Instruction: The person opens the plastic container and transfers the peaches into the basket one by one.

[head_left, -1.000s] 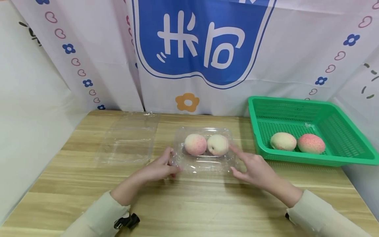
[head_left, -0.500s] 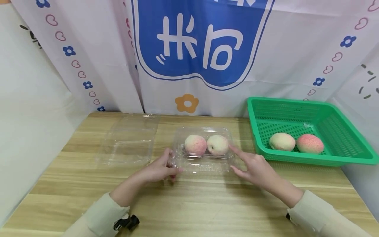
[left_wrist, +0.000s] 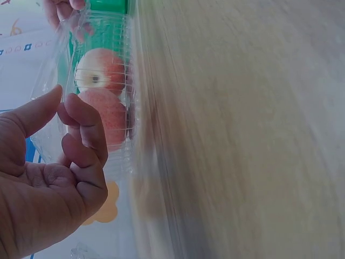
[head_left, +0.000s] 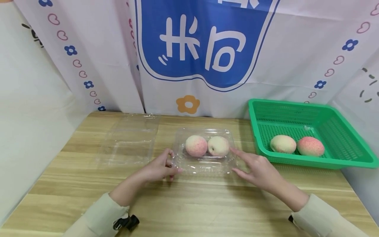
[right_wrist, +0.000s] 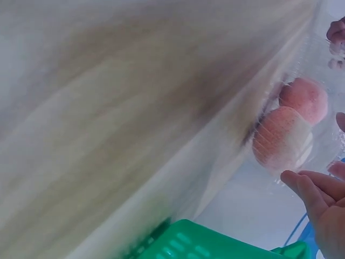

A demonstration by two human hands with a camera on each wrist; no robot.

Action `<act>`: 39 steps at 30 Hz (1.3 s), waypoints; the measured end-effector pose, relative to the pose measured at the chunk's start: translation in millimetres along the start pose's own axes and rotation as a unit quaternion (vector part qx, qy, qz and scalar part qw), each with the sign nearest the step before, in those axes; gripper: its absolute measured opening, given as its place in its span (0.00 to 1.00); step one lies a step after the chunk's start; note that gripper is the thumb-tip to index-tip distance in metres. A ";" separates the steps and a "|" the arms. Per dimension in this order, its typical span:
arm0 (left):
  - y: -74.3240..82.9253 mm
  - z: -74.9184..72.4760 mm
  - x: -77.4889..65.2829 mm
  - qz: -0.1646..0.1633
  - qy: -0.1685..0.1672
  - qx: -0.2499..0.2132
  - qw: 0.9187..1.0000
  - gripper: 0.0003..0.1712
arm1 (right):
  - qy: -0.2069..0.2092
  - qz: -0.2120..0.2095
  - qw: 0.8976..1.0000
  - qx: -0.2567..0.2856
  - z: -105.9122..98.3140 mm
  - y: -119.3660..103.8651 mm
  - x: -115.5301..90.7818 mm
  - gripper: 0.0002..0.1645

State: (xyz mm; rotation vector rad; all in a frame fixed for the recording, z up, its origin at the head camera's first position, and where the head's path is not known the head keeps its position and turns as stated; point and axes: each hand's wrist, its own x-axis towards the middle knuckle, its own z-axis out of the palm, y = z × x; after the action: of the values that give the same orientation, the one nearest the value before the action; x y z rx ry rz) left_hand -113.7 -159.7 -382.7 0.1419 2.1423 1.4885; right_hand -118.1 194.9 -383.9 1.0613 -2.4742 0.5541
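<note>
In the head view, a clear plastic clamshell box (head_left: 204, 164) sits mid-table with two pink-and-cream peaches inside, a left peach (head_left: 196, 145) and a right peach (head_left: 218, 146). My left hand (head_left: 158, 167) pinches the box's near left edge, its fingers bent toward the thumb. In the left wrist view, the left hand's thumb and index fingertips (left_wrist: 67, 105) almost meet at the plastic edge. My right hand (head_left: 260, 169) touches the box's right side, index finger extended and thumb apart at the near right corner. The right wrist view has its fingertips (right_wrist: 291, 177) beside a peach.
A green plastic basket (head_left: 302, 160) stands at the right, holding a pale peach (head_left: 283, 144) and a redder peach (head_left: 311, 146). Another clear clamshell (head_left: 127, 151) lies unfolded at the left. A printed cloth (head_left: 213, 102) hangs behind the wooden table (head_left: 189, 207).
The right hand has shifted very slightly right, along with a small drift of the head view. The box, the peaches and the left hand look unchanged.
</note>
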 end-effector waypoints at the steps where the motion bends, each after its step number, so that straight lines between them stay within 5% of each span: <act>1: -0.5 -0.6 0.0 0.002 -0.003 -0.001 1.000 0.29 | -0.001 0.001 1.000 0.001 -1.2 -0.4 0.7 0.39; 17: -1.8 -6.9 -1.5 0.013 -0.036 -0.033 0.999 0.27 | -0.042 0.094 0.991 0.084 -26.9 -6.1 21.1 0.29; 33: 0.2 -7.4 -4.0 0.019 -0.042 -0.028 0.999 0.26 | -0.103 0.201 0.954 0.199 -55.1 3.6 51.3 0.27; 39: 0.1 -6.8 -2.8 0.022 -0.044 -0.028 0.998 0.27 | -0.102 0.216 0.949 0.204 -60.1 7.6 58.6 0.26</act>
State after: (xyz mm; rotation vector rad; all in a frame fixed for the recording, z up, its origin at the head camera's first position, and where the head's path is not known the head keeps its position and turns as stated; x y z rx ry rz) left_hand -114.5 -166.4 -379.8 0.2311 2.0386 1.5363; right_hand -149.3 194.9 -305.7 0.7292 -2.8708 1.1856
